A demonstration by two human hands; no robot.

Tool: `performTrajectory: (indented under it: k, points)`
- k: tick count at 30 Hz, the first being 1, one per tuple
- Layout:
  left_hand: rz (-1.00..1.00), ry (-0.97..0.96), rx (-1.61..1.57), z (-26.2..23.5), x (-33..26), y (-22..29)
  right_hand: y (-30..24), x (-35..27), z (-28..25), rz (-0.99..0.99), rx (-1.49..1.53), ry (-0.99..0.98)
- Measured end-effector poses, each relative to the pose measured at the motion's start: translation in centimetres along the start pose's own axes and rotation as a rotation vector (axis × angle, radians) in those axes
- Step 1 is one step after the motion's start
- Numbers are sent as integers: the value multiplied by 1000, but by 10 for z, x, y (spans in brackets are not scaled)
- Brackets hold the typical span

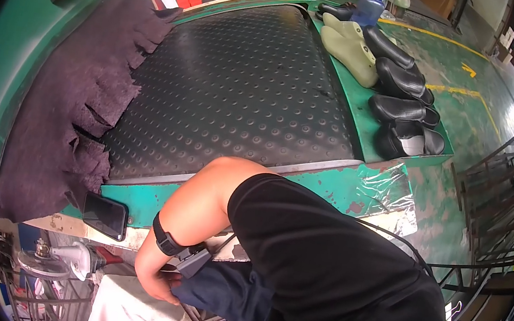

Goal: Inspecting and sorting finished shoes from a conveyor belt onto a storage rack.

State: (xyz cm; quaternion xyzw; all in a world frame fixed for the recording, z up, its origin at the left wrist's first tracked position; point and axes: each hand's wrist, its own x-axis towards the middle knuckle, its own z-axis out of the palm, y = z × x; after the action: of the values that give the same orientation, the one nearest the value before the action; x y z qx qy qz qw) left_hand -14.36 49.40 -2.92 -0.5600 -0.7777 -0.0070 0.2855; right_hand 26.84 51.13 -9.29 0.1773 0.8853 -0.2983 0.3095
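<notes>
Black sleeve [330,246] spans the foreground, right fingers [163,287] beside navy trousers [224,294], their grip impossible to tell

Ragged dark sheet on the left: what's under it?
The ragged dark sheet overlaps the left side of the black studded surface. Anything else beneath is covered, so can't be seen.

The white cover [118,309] looks clothlike and matt, the black shoes [399,80] smooth and glossy.
</notes>
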Motion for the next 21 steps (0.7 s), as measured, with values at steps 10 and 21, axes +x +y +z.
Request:
performTrajectory:
  k: [10, 21]
  points:
    - [94, 16, -35, 26, 26, 20, 34, 55, -6, -82, 66, -72]
    - [166, 8, -94, 81, 34, 44, 36, 83, -1, -87, 8, -86]
